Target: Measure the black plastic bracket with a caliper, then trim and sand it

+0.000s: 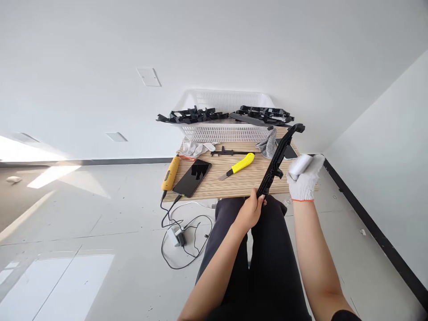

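My bare left hand point(252, 208) is closed around the lower end of a long black plastic trim part point(277, 158), which slants up and to the right over the table's front edge. My right hand point(305, 180) wears a white knit glove with an orange cuff. Its fingers are curled round a smooth white piece point(299, 166), perhaps a folded cloth; its kind is unclear. This hand is to the right of the black part, apart from it. On the table, left of the part, lies a knife with a yellow handle point(243, 163).
A white plastic basket point(220, 133) holding several black parts point(197, 116) stands at the table's back. A yellow corded tool point(170, 174), a phone point(193, 178), a caliper point(227, 152), a white glove point(195, 148) and a grey glove point(267, 145) lie on the table point(207, 193). Cables point(180, 236) trail on the floor.
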Tool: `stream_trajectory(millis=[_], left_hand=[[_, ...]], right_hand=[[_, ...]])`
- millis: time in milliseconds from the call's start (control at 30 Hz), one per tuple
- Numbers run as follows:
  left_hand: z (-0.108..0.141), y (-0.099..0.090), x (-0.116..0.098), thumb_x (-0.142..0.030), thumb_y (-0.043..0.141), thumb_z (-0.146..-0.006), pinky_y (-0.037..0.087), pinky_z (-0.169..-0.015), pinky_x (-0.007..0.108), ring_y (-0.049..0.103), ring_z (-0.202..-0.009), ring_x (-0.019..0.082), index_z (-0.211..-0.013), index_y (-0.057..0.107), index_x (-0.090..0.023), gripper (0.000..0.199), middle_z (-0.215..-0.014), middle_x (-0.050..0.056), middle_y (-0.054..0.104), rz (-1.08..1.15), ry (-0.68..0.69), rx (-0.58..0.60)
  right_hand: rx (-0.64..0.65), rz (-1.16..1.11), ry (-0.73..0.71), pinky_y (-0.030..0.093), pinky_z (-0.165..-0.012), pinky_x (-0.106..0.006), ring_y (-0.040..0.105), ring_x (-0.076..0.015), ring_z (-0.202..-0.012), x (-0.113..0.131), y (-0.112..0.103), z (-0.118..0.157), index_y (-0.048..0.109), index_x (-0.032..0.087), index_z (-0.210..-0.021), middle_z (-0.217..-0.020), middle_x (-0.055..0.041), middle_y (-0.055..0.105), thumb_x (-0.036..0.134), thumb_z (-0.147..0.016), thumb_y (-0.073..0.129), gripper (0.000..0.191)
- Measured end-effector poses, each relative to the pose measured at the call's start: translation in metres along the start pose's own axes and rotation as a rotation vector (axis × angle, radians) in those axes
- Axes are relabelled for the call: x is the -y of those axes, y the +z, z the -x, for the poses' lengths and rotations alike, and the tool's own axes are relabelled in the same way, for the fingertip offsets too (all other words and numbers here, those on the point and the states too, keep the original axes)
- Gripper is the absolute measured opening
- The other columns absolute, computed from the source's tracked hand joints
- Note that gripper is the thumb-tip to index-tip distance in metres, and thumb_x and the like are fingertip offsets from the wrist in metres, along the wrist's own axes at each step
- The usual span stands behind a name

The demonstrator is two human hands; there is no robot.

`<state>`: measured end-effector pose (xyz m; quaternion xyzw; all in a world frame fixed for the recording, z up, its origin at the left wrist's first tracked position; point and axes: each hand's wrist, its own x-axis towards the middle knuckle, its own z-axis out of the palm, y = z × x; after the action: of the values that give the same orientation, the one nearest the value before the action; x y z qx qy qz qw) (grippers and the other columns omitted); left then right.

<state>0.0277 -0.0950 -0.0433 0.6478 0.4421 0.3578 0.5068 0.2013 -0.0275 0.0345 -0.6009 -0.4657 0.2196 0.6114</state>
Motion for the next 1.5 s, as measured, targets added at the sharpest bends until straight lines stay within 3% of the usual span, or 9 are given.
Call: stream_trajectory(millis=[100,200,333,467,600,800,933,1267,1500], left_hand=[[-0.001,0.0,-0.001,-0.049,0.032,-0.103,0.049,-0.086,0.033,0.068,-0.089,0.02,-0.101,0.042,-0.025,0.026,-0.093,0.004,0.07,0.002,-0.008,0.001],[-0.001,-0.001,-0.001,-0.05,0.031,-0.103,0.049,-0.084,0.033,0.068,-0.086,0.02,-0.1,0.043,-0.025,0.028,-0.09,0.003,0.07,0.009,-0.026,-0.016],[-0.001,-0.002,-0.001,-0.051,0.031,-0.103,0.049,-0.082,0.033,0.068,-0.086,0.02,-0.101,0.044,-0.025,0.03,-0.09,0.004,0.069,0.034,-0.038,-0.025],[-0.002,-0.003,0.0,-0.051,0.033,-0.103,0.049,-0.08,0.032,0.068,-0.083,0.019,-0.1,0.044,-0.025,0.029,-0.087,0.003,0.069,0.047,-0.062,-0.032],[-0.001,-0.005,0.001,-0.051,0.032,-0.104,0.05,-0.081,0.032,0.069,-0.082,0.018,-0.101,0.045,-0.024,0.03,-0.087,0.003,0.07,0.049,-0.078,-0.054],[0.002,-0.004,0.004,-0.053,0.033,-0.103,0.05,-0.08,0.033,0.069,-0.084,0.02,-0.102,0.043,-0.024,0.031,-0.088,0.005,0.07,0.061,-0.112,-0.075],[0.001,-0.003,0.006,-0.053,0.032,-0.103,0.049,-0.079,0.034,0.069,-0.082,0.02,-0.103,0.044,-0.024,0.031,-0.087,0.005,0.069,0.07,-0.107,-0.051],[0.0,0.002,0.012,-0.049,0.039,-0.103,0.052,-0.076,0.034,0.071,-0.078,0.022,-0.116,0.037,-0.022,0.03,-0.085,0.006,0.07,0.073,-0.109,-0.122],[-0.003,0.004,0.014,-0.039,0.057,-0.095,0.053,-0.072,0.034,0.074,-0.078,0.026,-0.12,0.036,-0.022,0.037,-0.091,0.011,0.072,0.032,-0.167,-0.143]], right_hand=[[-0.073,0.063,-0.014,0.04,-0.049,-0.023,0.053,-0.0107,-0.059,0.028,0.008,-0.008,0.052,0.02,-0.083,-0.073,-0.0022,0.054,0.061,-0.09,0.048,0.042],[-0.262,-0.018,0.081,0.034,-0.045,-0.023,0.047,-0.0085,-0.056,0.043,0.014,-0.017,0.052,0.019,-0.093,-0.082,-0.0047,0.058,0.058,-0.096,0.031,0.044],[-0.063,0.011,0.081,0.037,-0.043,-0.023,0.049,-0.0105,-0.052,0.038,0.017,-0.015,0.057,0.019,-0.086,-0.068,-0.0008,0.056,0.055,-0.084,0.062,0.036],[-0.245,-0.066,0.122,0.036,-0.04,-0.023,0.045,-0.0097,-0.046,0.026,0.017,-0.011,0.056,0.019,-0.09,-0.064,0.0017,0.052,0.057,-0.09,0.051,0.038],[0.083,0.005,0.154,0.035,-0.038,-0.023,0.046,-0.0097,-0.045,0.02,0.015,-0.011,0.057,0.02,-0.087,-0.062,0.0017,0.053,0.054,-0.084,0.062,0.035],[0.122,-0.081,0.308,0.029,-0.036,-0.019,0.038,-0.0064,-0.043,0.011,0.014,-0.011,0.053,0.022,-0.082,-0.057,0.0053,0.045,0.06,-0.084,0.064,0.04],[-0.018,-0.147,0.297,0.028,-0.036,-0.018,0.035,-0.0049,-0.041,0.007,0.017,-0.008,0.049,0.022,-0.081,-0.058,0.0065,0.043,0.062,-0.085,0.062,0.042],[0.332,0.003,0.115,0.032,-0.033,-0.019,0.042,-0.0065,-0.04,0.012,0.036,-0.012,0.055,0.021,-0.087,-0.063,0.0039,0.052,0.055,-0.083,0.069,0.037],[0.267,-0.033,0.147,0.032,-0.033,-0.018,0.045,-0.0068,-0.041,0.011,0.05,-0.013,0.057,0.02,-0.09,-0.062,0.0038,0.053,0.056,-0.085,0.067,0.037]])
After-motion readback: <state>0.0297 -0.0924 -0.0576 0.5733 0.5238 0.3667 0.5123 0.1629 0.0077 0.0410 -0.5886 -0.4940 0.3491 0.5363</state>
